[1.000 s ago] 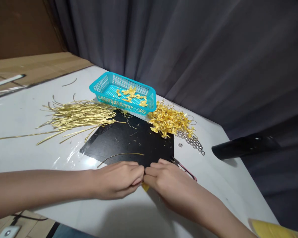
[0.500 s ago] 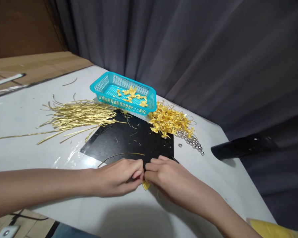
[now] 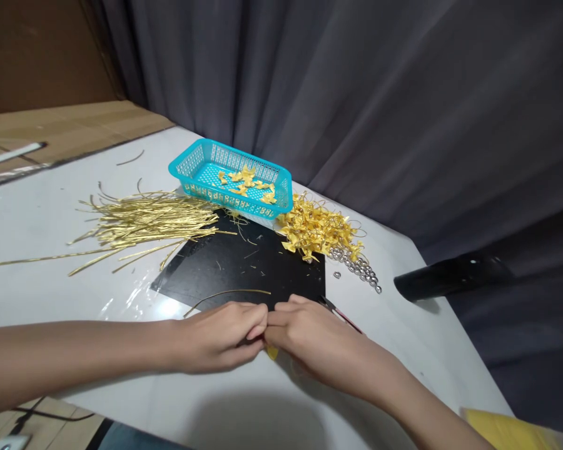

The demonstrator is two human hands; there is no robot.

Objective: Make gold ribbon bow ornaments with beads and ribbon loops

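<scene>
- pinching a yellow scrap (image 3: 273, 353) between left hand (image 3: 213, 337) and right hand (image 3: 314, 337), fingertips together
- lying below black mat (image 3: 244, 269): scrap's visible tip
- resting just beside right hand: snips (image 3: 340, 314)
- curving on mat, near left hand: gold strip (image 3: 228, 292)

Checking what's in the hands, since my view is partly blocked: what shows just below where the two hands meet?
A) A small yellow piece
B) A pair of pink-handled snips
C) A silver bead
A. A small yellow piece pokes out beneath the spot where the left hand and right hand come together over the white table.
</scene>
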